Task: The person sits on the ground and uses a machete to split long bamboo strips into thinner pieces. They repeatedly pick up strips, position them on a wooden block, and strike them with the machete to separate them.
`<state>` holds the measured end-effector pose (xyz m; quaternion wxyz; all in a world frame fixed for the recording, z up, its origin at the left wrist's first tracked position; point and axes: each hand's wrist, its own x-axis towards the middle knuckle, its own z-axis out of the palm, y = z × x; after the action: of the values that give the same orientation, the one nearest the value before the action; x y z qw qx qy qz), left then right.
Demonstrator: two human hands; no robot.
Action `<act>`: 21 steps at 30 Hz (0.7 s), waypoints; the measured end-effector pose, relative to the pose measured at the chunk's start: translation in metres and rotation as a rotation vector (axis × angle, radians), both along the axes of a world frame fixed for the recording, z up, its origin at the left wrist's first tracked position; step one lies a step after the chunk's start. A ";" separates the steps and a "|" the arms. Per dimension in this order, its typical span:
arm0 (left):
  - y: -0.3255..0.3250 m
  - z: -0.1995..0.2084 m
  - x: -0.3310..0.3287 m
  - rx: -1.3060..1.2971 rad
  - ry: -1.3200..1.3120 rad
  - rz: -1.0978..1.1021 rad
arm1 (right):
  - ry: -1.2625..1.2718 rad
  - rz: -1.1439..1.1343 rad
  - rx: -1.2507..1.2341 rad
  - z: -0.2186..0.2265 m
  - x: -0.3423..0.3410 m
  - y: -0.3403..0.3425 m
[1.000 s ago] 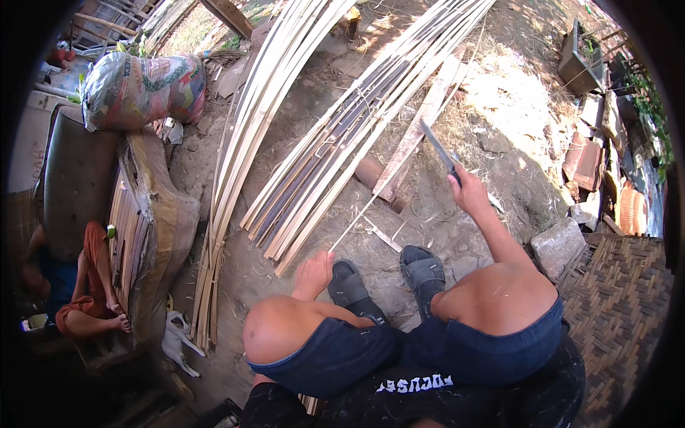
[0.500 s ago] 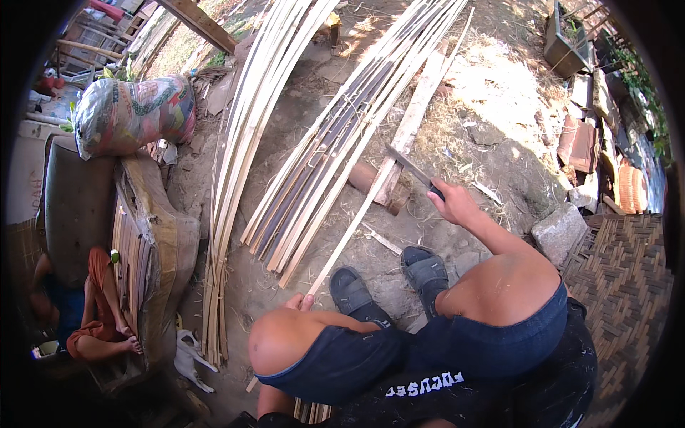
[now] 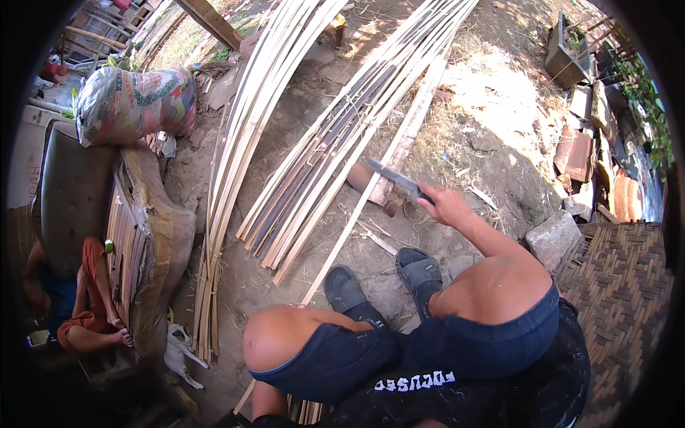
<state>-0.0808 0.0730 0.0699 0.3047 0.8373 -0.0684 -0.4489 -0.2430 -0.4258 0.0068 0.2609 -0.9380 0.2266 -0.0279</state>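
My right hand [image 3: 447, 206] is closed round the dark handle of a knife [image 3: 394, 176]. Its broad blade lies across a long, pale bamboo strip [image 3: 341, 241], near a short log [image 3: 359, 177] on the ground. Only a bit of my left hand [image 3: 302, 305] shows past my bent left knee, at the near part of the strip; the remaining fingers are hidden. A flat wooden plank [image 3: 419, 113] runs away from the log beside the strip.
Two long bundles of bamboo strips [image 3: 246, 135] [image 3: 335, 139] lie on the left and ahead. A stuffed sack [image 3: 135, 107], worn couch [image 3: 168, 228] and cat [image 3: 182, 353] are left, near another person's legs [image 3: 96, 299]. Right are a stone block [image 3: 554, 239] and woven mat [image 3: 617, 285].
The strip has slid back toward me, its far end now nearer. My left hand has drawn behind the knee. The knife has shifted slightly left and its blade lies flatter across the strip.
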 end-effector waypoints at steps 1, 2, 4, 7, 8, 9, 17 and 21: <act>0.012 0.002 -0.001 -0.010 -0.034 0.012 | 0.024 -0.053 0.005 0.001 0.001 -0.032; 0.023 0.006 -0.002 -0.006 -0.055 0.022 | 0.046 -0.105 0.022 0.000 0.000 -0.058; 0.022 0.003 0.004 0.017 -0.058 0.009 | 0.037 -0.106 0.074 -0.004 0.000 -0.049; -0.028 -0.010 0.021 0.011 -0.039 -0.063 | -0.058 0.168 0.121 0.009 0.017 0.029; -0.057 -0.024 0.021 -0.041 -0.012 -0.108 | -0.031 0.271 0.110 0.021 0.005 0.043; -0.073 -0.031 0.019 -0.075 -0.004 -0.131 | 0.020 0.274 0.062 0.019 -0.001 0.040; -0.040 -0.027 0.008 -0.002 0.007 0.017 | 0.058 -0.069 0.071 0.000 0.000 -0.012; -0.069 -0.060 0.024 -0.212 0.081 -0.028 | 0.106 0.474 0.062 0.038 0.007 0.054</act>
<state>-0.0569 0.0037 0.0097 0.3877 0.7804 -0.1147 -0.4769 -0.2362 -0.3722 0.0446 0.2768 -0.9566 0.0143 0.0903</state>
